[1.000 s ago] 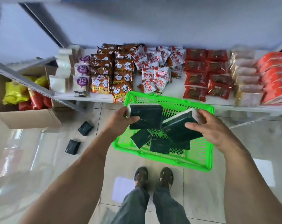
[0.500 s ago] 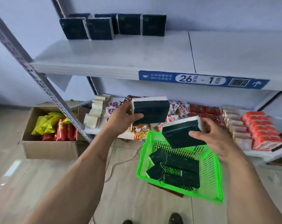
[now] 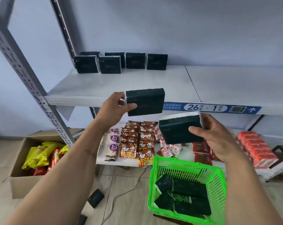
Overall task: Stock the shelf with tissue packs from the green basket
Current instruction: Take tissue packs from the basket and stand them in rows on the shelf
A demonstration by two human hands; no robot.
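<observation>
Dark, flat, rectangular tissue packs: left hand grips 1; right hand grips another.

The flat white metal shelf holds six dark green square tissue packs standing at its back

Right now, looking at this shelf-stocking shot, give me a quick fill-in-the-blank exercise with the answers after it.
1. Each hand, the left hand and the right hand, holds one dark ____ pack.
2. The basket on the floor is coloured ____.
3. The blue shelf label shows the number ____ before the dash.
4. The cardboard box of snack bags stands on the ____.

Missing words: tissue; green; 26; floor
</observation>
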